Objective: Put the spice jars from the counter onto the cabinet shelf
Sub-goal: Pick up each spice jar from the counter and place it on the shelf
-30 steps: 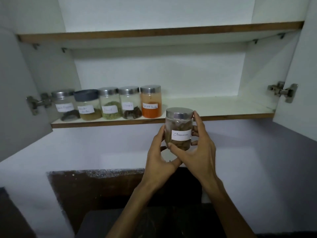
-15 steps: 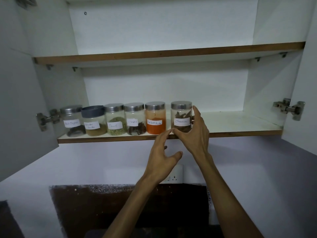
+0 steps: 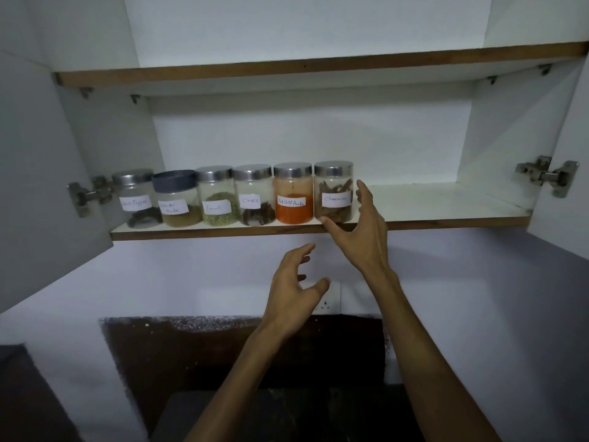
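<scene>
Several labelled spice jars stand in a row on the lower cabinet shelf [image 3: 446, 202]. From the right: the cinnamon jar [image 3: 333, 191], the red chilli powder jar [image 3: 293, 193], the cloves jar [image 3: 254, 195], the fennel jar [image 3: 217, 196], a dark-lidded coriander jar [image 3: 176, 199] and a black pepper jar [image 3: 135, 199]. My right hand [image 3: 360, 232] is spread just to the right of and below the cinnamon jar, fingers apart, thumb at its base, not gripping it. My left hand [image 3: 294, 290] hangs lower, in front of the wall, and holds nothing.
Both cabinet doors stand wide, the left door [image 3: 35, 186] and right door [image 3: 570, 148], with metal hinges [image 3: 545, 177] sticking inward. An upper shelf [image 3: 318, 67] runs above. A wall socket [image 3: 328, 301] sits below the shelf, and a dark counter [image 3: 242, 413] lies at the bottom.
Both hands carried the cinnamon jar up and set it at the right end of the row. My right hand has since let go; my left hand dropped away.
</scene>
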